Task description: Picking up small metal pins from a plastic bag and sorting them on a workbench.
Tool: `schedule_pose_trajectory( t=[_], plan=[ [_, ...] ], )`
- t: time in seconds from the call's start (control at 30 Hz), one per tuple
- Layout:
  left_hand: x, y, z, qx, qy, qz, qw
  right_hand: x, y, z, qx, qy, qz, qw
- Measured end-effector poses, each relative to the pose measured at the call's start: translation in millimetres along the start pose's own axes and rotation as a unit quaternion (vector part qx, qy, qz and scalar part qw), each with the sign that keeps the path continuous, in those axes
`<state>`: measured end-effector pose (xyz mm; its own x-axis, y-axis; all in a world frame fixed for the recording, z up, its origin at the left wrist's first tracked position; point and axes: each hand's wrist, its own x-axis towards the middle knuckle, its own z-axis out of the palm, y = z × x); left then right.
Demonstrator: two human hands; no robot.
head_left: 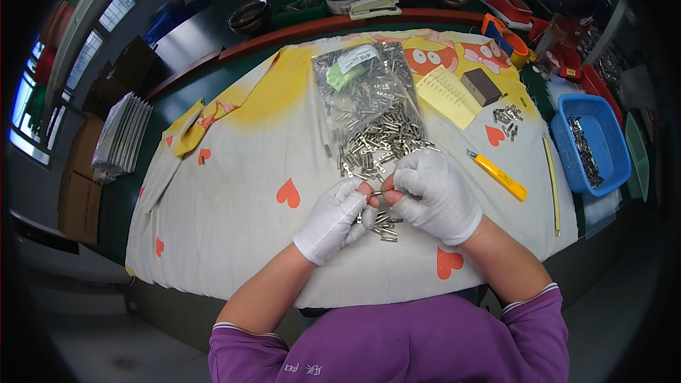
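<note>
Just below frame centre, the left hand point(337, 216) and right hand point(433, 195) meet fingertip to fingertip, both pinching one small metal piece point(377, 193) lying left-right between them; the pile of metal pieces point(379, 145) lies just above, nearer the right hand.
</note>
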<state>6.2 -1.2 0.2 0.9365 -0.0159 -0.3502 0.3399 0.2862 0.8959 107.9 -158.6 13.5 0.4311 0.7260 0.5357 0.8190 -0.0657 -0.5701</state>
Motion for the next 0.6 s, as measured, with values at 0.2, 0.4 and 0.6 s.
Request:
schedule_pose_trajectory(
  t=[0.2,0.4,0.6],
  plan=[
    [3.0,-5.9,-2.7,-0.023,-0.006,0.039,0.999,1.6,-3.6,-17.3,-0.072,-0.004,0.029,0.997],
    [8.1,-10.0,-13.9,-0.135,0.009,0.040,0.990,-3.0,30.0,-74.4,-0.267,0.120,0.227,0.929],
    [7.2,-5.7,-11.7,-0.188,0.010,0.036,0.982,-14.1,50.7,-104.1,-0.331,0.164,0.383,0.846]
  ],
)
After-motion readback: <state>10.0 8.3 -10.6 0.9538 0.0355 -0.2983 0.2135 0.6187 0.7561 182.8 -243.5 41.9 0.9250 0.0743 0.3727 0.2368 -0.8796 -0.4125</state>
